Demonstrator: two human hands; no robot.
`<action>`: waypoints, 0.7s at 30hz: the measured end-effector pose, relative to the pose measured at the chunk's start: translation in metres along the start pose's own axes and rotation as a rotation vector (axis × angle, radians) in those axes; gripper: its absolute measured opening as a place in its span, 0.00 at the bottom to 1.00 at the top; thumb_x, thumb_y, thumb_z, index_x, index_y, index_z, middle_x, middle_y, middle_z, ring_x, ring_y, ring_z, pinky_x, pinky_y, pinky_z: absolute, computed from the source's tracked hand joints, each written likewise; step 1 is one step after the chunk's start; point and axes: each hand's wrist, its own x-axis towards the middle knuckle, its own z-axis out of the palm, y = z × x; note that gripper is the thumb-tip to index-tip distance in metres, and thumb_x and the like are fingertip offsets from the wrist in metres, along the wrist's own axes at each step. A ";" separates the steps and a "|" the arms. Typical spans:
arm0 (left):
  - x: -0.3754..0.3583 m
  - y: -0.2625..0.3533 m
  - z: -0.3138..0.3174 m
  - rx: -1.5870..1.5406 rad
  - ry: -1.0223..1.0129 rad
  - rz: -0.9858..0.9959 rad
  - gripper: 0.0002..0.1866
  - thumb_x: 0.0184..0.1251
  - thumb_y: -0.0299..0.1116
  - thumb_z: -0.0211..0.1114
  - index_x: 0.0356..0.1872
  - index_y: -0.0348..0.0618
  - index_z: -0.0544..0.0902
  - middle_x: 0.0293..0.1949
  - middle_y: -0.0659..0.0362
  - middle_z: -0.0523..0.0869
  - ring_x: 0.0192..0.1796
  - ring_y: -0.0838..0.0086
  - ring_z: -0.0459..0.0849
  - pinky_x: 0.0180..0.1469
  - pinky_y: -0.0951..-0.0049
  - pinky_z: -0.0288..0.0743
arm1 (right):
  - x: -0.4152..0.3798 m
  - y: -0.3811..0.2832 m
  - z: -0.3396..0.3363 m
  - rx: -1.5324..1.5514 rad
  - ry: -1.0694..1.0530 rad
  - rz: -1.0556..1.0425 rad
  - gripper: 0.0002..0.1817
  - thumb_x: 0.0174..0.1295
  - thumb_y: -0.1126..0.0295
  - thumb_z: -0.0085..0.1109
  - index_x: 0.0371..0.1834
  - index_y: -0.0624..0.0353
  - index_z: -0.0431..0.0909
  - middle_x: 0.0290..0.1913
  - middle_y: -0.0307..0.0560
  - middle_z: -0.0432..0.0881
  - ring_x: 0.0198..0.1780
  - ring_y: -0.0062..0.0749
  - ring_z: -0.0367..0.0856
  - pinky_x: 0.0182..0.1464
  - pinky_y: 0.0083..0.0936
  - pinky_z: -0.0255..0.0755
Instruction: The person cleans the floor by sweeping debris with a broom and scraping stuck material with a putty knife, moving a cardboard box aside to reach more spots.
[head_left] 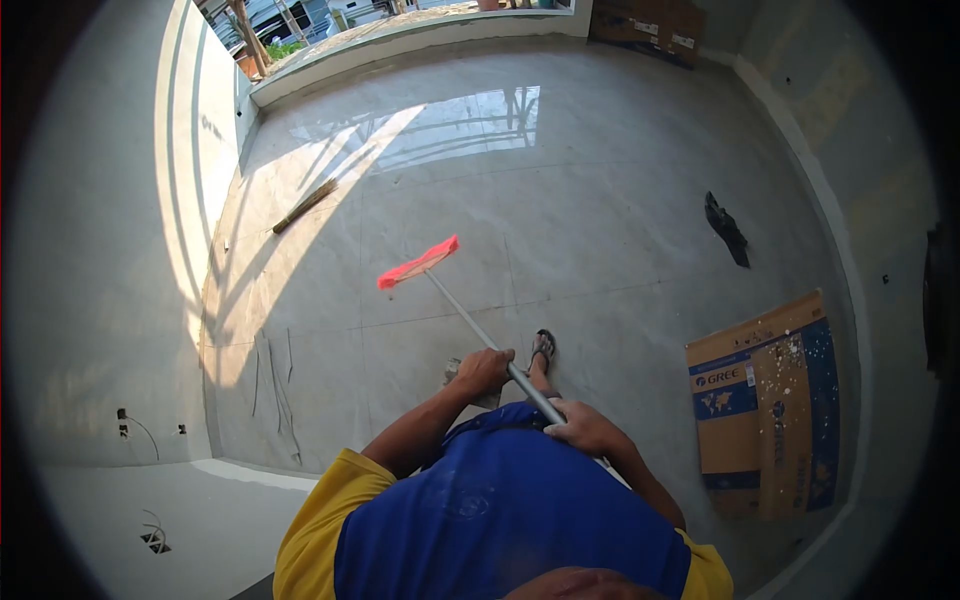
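Note:
A long-handled dust mop [418,263] with a narrow pink-red head rests on the tiled floor ahead of me. Its grey metal handle runs back at a slant to my body. My left hand [484,372] is wrapped round the handle partway down. Closer to my waist, my right hand [581,427] grips the handle near its upper end. Just beyond my hands, one foot in a dark flip-flop [543,346] shows on the floor; the other is mostly hidden behind my left forearm.
A straw hand broom [305,207] lies at the left in the sunlight. Loose wires [275,395] lie nearer the left wall. To the right are flattened GREE cardboard [728,420] and a black crumpled item [726,230]. More cardboard [648,28] lies at the back by a low sill [430,45].

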 end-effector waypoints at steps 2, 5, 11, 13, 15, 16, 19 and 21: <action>0.034 0.010 -0.038 -0.043 0.092 -0.086 0.24 0.65 0.57 0.62 0.41 0.43 0.82 0.33 0.41 0.86 0.41 0.44 0.85 0.42 0.47 0.77 | 0.032 -0.038 -0.068 -0.183 -0.028 0.015 0.29 0.57 0.64 0.62 0.61 0.68 0.74 0.45 0.62 0.84 0.45 0.51 0.83 0.57 0.37 0.72; 0.094 -0.016 -0.085 -0.105 0.189 -0.222 0.26 0.65 0.59 0.61 0.38 0.42 0.81 0.32 0.41 0.86 0.40 0.43 0.85 0.41 0.46 0.76 | 0.090 -0.102 -0.150 -0.458 -0.150 0.000 0.27 0.58 0.64 0.61 0.62 0.58 0.77 0.51 0.62 0.83 0.53 0.55 0.80 0.62 0.38 0.69; 0.154 -0.065 -0.160 -0.217 0.370 -0.503 0.26 0.68 0.59 0.58 0.40 0.43 0.83 0.34 0.41 0.86 0.43 0.44 0.85 0.43 0.46 0.76 | 0.199 -0.170 -0.278 -0.115 -0.693 -0.765 0.20 0.61 0.57 0.64 0.53 0.54 0.85 0.52 0.50 0.82 0.61 0.43 0.74 0.73 0.46 0.55; 0.184 -0.107 -0.182 -0.227 0.429 -0.665 0.26 0.69 0.59 0.56 0.42 0.43 0.83 0.34 0.41 0.86 0.44 0.45 0.85 0.44 0.47 0.77 | 0.260 -0.182 -0.308 0.105 -0.776 -0.880 0.19 0.58 0.57 0.67 0.48 0.56 0.87 0.43 0.50 0.82 0.55 0.44 0.76 0.72 0.48 0.55; 0.212 -0.141 -0.206 -0.244 0.459 -0.707 0.27 0.69 0.60 0.56 0.43 0.43 0.83 0.35 0.41 0.86 0.44 0.44 0.85 0.45 0.47 0.77 | 0.315 -0.202 -0.326 0.485 -0.715 -0.951 0.14 0.52 0.57 0.73 0.28 0.56 0.88 0.24 0.43 0.75 0.41 0.41 0.78 0.68 0.51 0.58; 0.227 -0.160 -0.215 -0.246 0.477 -0.732 0.28 0.69 0.60 0.55 0.44 0.43 0.84 0.36 0.41 0.86 0.44 0.44 0.85 0.46 0.47 0.77 | 0.343 -0.209 -0.333 0.477 -0.726 -0.954 0.14 0.52 0.57 0.73 0.28 0.56 0.88 0.24 0.43 0.75 0.41 0.41 0.78 0.68 0.51 0.58; 0.287 -0.218 -0.248 -0.251 0.477 -0.779 0.29 0.69 0.61 0.55 0.45 0.42 0.83 0.37 0.41 0.87 0.46 0.45 0.85 0.47 0.47 0.77 | 0.431 -0.242 -0.363 0.518 -0.472 -0.861 0.14 0.54 0.61 0.73 0.19 0.57 0.81 0.18 0.37 0.73 0.31 0.30 0.75 0.58 0.43 0.67; 0.313 -0.250 -0.276 -0.257 0.479 -0.779 0.30 0.68 0.62 0.55 0.44 0.42 0.83 0.38 0.41 0.87 0.47 0.43 0.84 0.48 0.47 0.77 | 0.478 -0.267 -0.376 0.590 -0.397 -0.784 0.14 0.55 0.62 0.73 0.20 0.58 0.81 0.18 0.37 0.74 0.29 0.28 0.74 0.56 0.40 0.69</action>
